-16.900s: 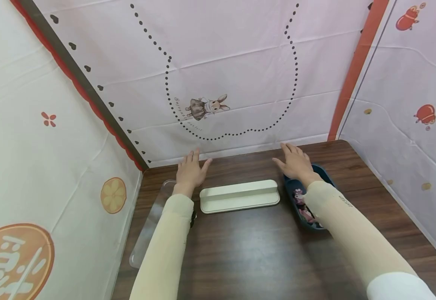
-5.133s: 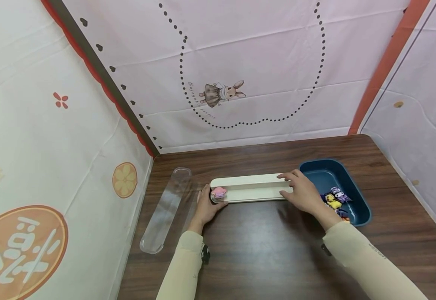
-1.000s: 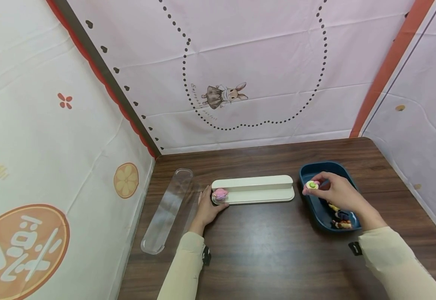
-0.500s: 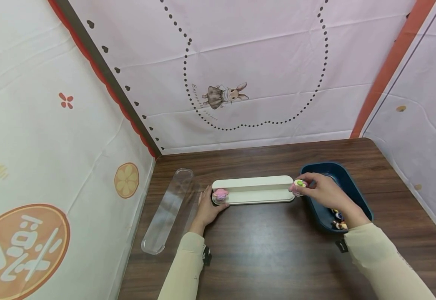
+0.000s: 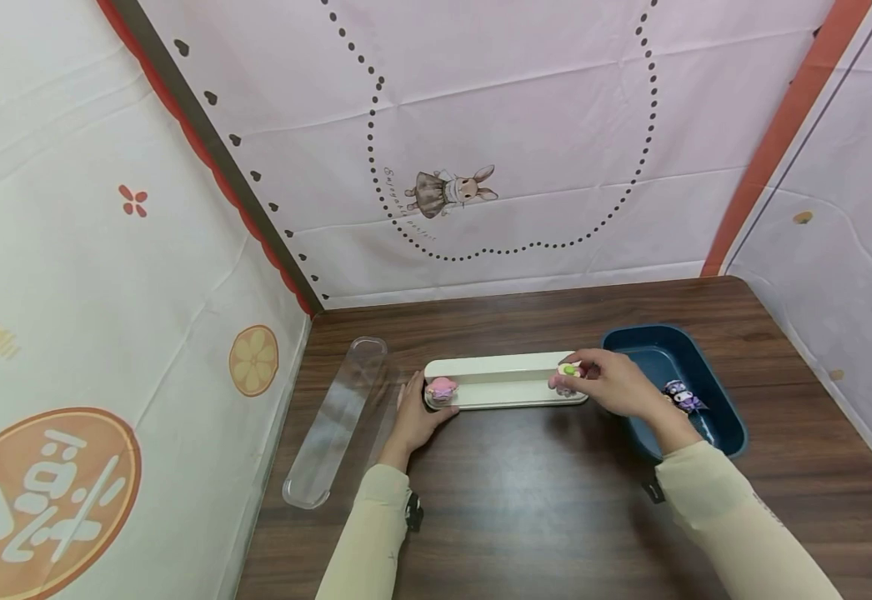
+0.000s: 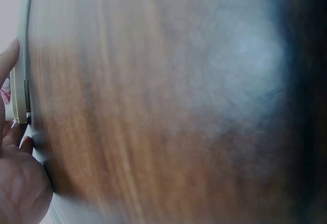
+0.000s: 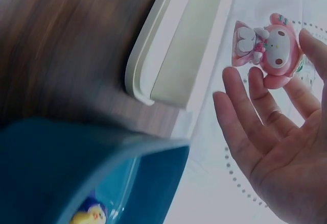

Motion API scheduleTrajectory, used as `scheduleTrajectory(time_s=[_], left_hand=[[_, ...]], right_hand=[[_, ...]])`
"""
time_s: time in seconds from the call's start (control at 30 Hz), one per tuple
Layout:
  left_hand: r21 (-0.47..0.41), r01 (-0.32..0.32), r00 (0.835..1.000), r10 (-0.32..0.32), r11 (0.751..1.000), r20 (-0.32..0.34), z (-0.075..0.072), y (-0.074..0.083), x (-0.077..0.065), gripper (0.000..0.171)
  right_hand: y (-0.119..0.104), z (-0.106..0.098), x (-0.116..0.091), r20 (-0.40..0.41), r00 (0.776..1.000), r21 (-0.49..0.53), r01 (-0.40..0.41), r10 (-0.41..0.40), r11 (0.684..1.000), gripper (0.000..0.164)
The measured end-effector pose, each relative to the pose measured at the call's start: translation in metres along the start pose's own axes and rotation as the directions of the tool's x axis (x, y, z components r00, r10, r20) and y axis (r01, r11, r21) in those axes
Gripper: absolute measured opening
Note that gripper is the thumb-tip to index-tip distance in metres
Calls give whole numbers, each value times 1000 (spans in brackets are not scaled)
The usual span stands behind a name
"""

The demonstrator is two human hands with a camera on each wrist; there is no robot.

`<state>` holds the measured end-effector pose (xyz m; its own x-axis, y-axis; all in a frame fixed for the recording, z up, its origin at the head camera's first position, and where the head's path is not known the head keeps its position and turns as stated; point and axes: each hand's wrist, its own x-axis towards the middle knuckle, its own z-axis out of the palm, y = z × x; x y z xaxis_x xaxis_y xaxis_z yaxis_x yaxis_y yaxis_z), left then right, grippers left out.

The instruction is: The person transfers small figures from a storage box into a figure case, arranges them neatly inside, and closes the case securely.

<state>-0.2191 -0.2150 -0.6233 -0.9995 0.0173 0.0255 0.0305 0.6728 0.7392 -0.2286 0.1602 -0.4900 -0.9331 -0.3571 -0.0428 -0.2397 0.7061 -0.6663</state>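
Observation:
A long white stepped display stand (image 5: 507, 392) lies on the brown wooden table. My left hand (image 5: 410, 421) grips its left end, the thumb along the front edge and the fingers at the end. Beside that hand, a small pink figurine (image 5: 442, 388) sits on the stand's left end. Between the thumb and fingertips of my right hand (image 5: 619, 387) is a pink rabbit-eared figurine (image 7: 278, 50) with a white face. It is over the stand's right end; whether it touches the surface I cannot tell.
Right of the stand is a blue tray (image 5: 736, 429) with figurines inside, one purple and white (image 5: 684, 396); my right forearm partly covers it. A clear plastic cover (image 5: 334, 425) lies at the left. Printed cloth hangs behind the table and at both sides.
The right hand has carried the pink rabbit-eared figurine leftward, from above the blue tray to the stand's right end. The left hand has kept its grip on the stand.

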Motion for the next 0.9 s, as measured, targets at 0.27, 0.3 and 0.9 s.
scheduleTrajectory(time_s=[0.27, 0.3, 0.9], left_hand=[[16, 17, 1000, -17, 1000, 5, 0, -1, 0, 104], [19, 16, 1000, -16, 1000, 4, 0, -1, 0, 104], [9, -10, 1000, 10, 1000, -8, 0, -1, 0, 102]], right_hand=[[-12, 16, 9, -1, 999, 27, 32, -32, 999, 53], [-14, 18, 10, -4, 999, 34, 35, -35, 999, 53], [-34, 54, 25, -120, 993, 93, 4, 8, 996, 40]])
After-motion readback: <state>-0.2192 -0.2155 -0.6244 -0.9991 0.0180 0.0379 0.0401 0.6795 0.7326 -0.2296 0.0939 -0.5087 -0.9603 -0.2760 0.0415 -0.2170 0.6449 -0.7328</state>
